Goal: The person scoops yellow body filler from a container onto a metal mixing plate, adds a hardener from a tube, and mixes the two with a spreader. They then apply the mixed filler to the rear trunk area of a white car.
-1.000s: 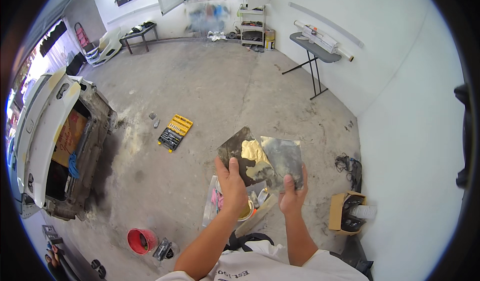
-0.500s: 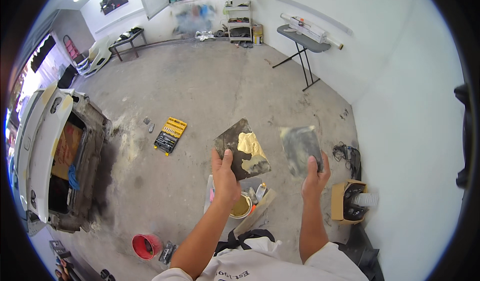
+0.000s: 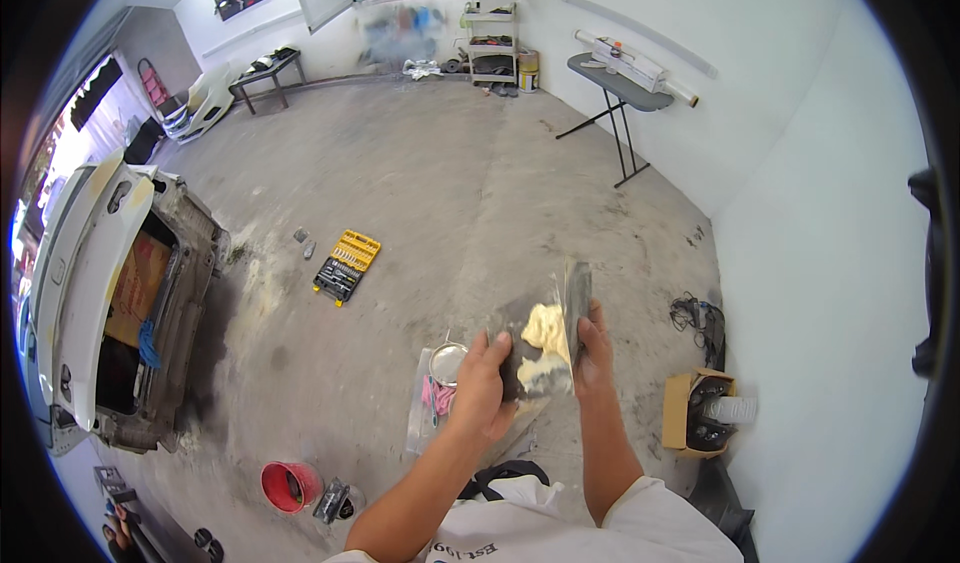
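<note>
My left hand [image 3: 482, 388] grips a dark flat mixing plate [image 3: 519, 315] by its left edge, thumb on top. A mound of pale yellow putty [image 3: 546, 331] lies on the plate, with a thinner smear below it. In my right hand [image 3: 595, 353] is a dark flat spreader [image 3: 577, 293], turned nearly edge-on. It stands at the plate's right side, beside the putty; whether it touches the putty I cannot tell. Under my hands, a round metallic lid or tin [image 3: 448, 364] and a pink cloth [image 3: 437, 395] show at a clear plastic tray [image 3: 414, 428], partly hidden by my left arm.
A white car's open rear [image 3: 90, 293] stands at left. On the concrete floor are an open yellow-and-black socket set [image 3: 348, 266], a red bucket [image 3: 290, 487] and a cardboard box [image 3: 680, 413] by the right wall. A folding table [image 3: 625, 88] and shelf cart [image 3: 493, 48] stand farther back.
My hands have come together and lower. The spreader, earlier held apart with its face showing, has turned edge-on against the plate's right side. The plate has shifted right and down.
</note>
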Demonstrator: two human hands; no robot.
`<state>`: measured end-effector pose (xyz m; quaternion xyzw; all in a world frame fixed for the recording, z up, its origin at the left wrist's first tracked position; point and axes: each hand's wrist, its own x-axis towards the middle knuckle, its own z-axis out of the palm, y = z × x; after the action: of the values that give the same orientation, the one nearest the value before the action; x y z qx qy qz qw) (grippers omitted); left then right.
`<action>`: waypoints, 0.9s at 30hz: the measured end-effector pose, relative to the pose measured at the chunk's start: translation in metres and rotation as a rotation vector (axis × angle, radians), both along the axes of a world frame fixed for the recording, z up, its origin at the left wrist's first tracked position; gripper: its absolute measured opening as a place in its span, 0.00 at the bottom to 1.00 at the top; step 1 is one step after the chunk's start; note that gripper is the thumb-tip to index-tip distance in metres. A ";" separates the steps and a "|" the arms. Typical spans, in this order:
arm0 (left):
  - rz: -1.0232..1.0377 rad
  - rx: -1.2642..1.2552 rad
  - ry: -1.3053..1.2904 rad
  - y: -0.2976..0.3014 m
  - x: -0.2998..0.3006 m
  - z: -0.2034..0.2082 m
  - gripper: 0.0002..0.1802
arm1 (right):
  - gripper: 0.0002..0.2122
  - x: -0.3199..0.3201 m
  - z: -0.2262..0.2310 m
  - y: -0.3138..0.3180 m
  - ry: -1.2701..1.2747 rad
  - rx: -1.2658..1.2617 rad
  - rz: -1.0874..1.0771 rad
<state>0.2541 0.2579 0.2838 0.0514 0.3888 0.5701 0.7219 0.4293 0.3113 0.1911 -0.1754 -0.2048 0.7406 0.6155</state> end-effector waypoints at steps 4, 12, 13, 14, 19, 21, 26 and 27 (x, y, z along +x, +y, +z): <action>0.256 0.176 0.220 0.024 -0.029 0.022 0.18 | 0.15 0.022 0.023 0.003 -1.042 0.092 -0.208; 0.303 0.257 0.303 0.036 0.005 0.022 0.20 | 0.17 0.007 0.046 -0.018 -1.065 0.545 -0.419; 0.336 0.342 0.339 0.040 0.005 0.025 0.20 | 0.14 0.012 0.050 -0.020 -1.224 0.459 -0.308; 0.352 0.344 0.359 0.044 0.000 0.030 0.21 | 0.14 0.018 0.054 -0.023 -1.329 0.443 -0.203; 0.374 0.566 0.315 0.055 -0.022 0.043 0.21 | 0.15 0.023 0.061 -0.024 -1.201 0.168 -0.281; 0.260 0.423 0.339 0.048 -0.013 0.036 0.20 | 0.15 0.010 0.058 -0.026 -0.658 0.167 -0.423; 0.284 0.401 0.490 0.041 0.018 0.028 0.19 | 0.15 0.002 0.065 -0.047 -1.018 0.247 -0.395; 0.346 0.469 0.587 0.044 0.017 0.032 0.19 | 0.15 0.010 0.072 -0.056 -1.241 0.314 -0.278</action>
<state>0.2713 0.3021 0.3157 0.3088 0.4406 0.7173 0.4427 0.4392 0.2553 0.2632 -0.5028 -0.6031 0.3768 0.4913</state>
